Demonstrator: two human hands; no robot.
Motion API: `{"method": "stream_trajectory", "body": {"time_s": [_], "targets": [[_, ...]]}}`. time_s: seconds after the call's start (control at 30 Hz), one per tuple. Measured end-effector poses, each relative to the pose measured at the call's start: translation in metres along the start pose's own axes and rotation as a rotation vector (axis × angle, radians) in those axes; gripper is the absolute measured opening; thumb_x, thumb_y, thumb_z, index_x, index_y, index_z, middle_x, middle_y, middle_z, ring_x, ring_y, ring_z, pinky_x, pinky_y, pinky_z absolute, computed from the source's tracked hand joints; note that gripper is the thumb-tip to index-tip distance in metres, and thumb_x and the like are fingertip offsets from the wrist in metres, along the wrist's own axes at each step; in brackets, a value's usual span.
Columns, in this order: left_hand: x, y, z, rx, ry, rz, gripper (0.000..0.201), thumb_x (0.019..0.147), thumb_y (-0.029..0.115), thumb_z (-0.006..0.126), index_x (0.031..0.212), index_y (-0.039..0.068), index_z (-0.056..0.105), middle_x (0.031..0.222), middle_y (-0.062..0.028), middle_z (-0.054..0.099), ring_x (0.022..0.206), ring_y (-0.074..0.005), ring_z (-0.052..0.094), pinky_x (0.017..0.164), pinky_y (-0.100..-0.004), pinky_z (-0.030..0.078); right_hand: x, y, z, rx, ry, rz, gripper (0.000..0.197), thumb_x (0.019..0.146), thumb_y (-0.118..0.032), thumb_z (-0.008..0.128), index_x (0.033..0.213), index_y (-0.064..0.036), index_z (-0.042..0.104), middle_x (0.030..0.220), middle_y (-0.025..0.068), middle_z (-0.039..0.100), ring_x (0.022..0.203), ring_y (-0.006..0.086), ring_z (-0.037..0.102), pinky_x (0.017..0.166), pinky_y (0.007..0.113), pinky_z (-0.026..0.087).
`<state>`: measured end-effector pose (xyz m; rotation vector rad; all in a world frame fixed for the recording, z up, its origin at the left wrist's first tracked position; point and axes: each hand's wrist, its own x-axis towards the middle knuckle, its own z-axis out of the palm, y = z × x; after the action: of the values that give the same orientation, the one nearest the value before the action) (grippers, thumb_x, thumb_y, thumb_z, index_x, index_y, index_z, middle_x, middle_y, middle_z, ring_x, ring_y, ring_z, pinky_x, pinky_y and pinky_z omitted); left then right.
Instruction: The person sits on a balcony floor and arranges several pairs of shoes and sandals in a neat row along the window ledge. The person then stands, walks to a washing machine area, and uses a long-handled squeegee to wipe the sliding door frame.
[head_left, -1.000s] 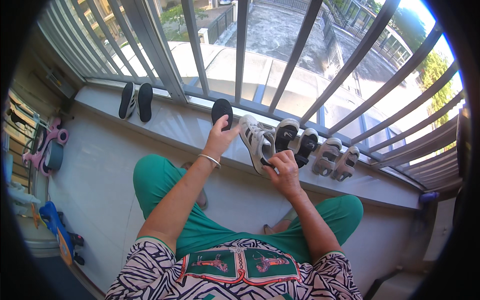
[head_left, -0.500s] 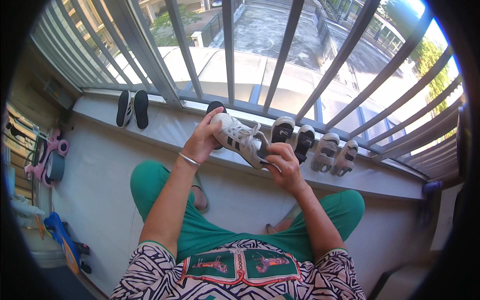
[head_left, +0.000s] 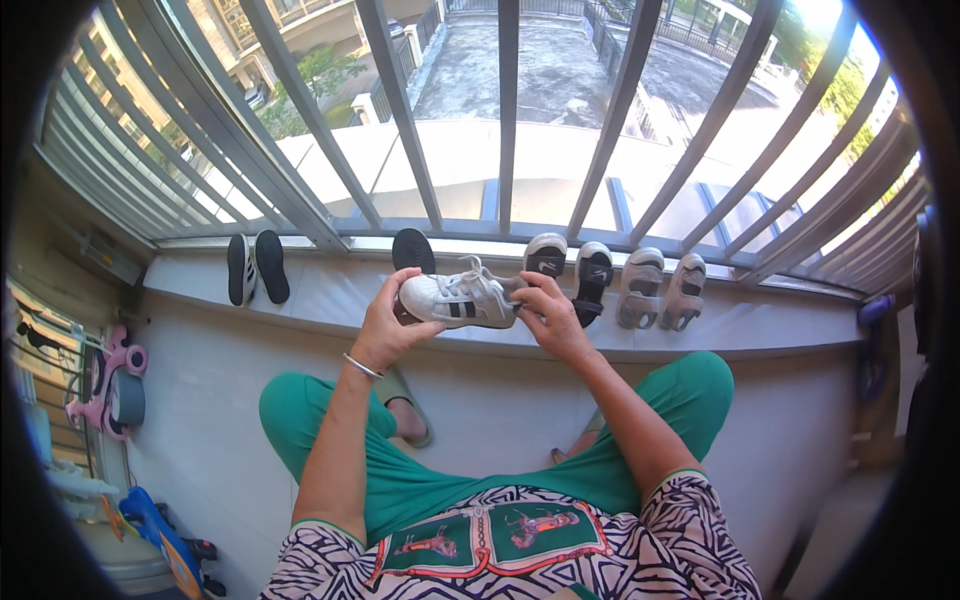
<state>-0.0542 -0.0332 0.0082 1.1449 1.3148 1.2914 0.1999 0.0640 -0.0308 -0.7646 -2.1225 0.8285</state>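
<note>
Between my two hands is a white sneaker (head_left: 452, 302) with black stripes and white laces, held level with its toe to the left. My left hand (head_left: 385, 322) is closed round the toe, thumb on the near side and fingers beyond. At the heel collar my right hand (head_left: 548, 315) grips with thumb and fingers. Behind the held sneaker, a dark-soled shoe (head_left: 412, 248) leans against the railing on the ledge. Just right of my right hand stand black-and-white sandals (head_left: 593, 278).
Grey sandals (head_left: 640, 290) stand farther right on the pale ledge (head_left: 780, 328). Dark-soled shoes (head_left: 270, 268) lean at its left. Metal railing bars (head_left: 508, 120) rise behind. A pink ride-on toy (head_left: 118, 375) and a blue scooter-like toy (head_left: 160, 530) stand on the left floor.
The sneaker has turned from slanting down to the right to nearly level, its striped side now toward me. Both hands keep hold of it. The head view has shifted.
</note>
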Motion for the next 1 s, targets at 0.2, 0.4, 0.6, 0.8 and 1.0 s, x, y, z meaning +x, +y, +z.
{"method": "stream_trajectory", "body": {"time_s": [0.2,0.4,0.6,0.8,1.0], "targets": [[0.008,-0.03,0.012,0.3,0.298,-0.036,0.069,0.057,0.026,0.086,0.114,0.0,0.054,0.105,-0.0108,0.06,0.091,-0.0168,0.062,0.08,-0.0296,0.052,-0.011,0.015,0.016,0.044,0.025,0.27,0.031,0.079,-0.003,0.068,0.108,-0.0011,0.058,0.12,0.0138,0.051,0.089,0.0226,0.065,0.071,0.031,0.054],[0.026,-0.041,0.022,0.565,0.361,0.012,0.068,0.059,0.033,0.085,0.112,0.001,0.056,0.103,-0.0122,0.063,0.093,-0.0191,0.062,0.082,-0.0306,0.05,-0.022,0.024,0.025,-0.042,-0.141,0.25,0.027,0.078,-0.006,0.07,0.102,-0.0028,0.061,0.106,0.0124,0.057,0.079,0.0199,0.067,0.068,0.031,0.053],[0.04,-0.043,0.04,0.754,0.388,0.066,0.067,0.055,0.04,0.084,0.105,0.005,0.057,0.098,-0.0134,0.061,0.092,-0.0283,0.061,0.083,-0.0369,0.048,-0.026,0.023,0.03,-0.042,-0.203,0.302,0.025,0.078,-0.014,0.07,0.101,-0.0062,0.062,0.099,0.0124,0.06,0.078,0.0239,0.066,0.074,0.038,0.051],[0.045,-0.047,0.05,0.799,0.354,0.037,0.068,0.054,0.039,0.084,0.106,0.005,0.057,0.1,-0.0137,0.06,0.093,-0.0291,0.06,0.083,-0.0375,0.048,-0.025,0.016,0.027,-0.077,-0.209,0.302,0.027,0.078,-0.014,0.069,0.104,-0.0061,0.062,0.097,0.0136,0.061,0.079,0.0256,0.066,0.074,0.039,0.051],[0.044,-0.035,0.044,0.706,0.263,0.076,0.068,0.056,0.035,0.084,0.111,0.006,0.058,0.105,-0.0138,0.061,0.097,-0.0263,0.06,0.085,-0.0345,0.048,-0.019,0.01,0.026,-0.044,-0.136,0.316,0.028,0.079,-0.014,0.069,0.104,-0.0035,0.063,0.096,0.014,0.061,0.076,0.0246,0.066,0.071,0.036,0.051]]}}
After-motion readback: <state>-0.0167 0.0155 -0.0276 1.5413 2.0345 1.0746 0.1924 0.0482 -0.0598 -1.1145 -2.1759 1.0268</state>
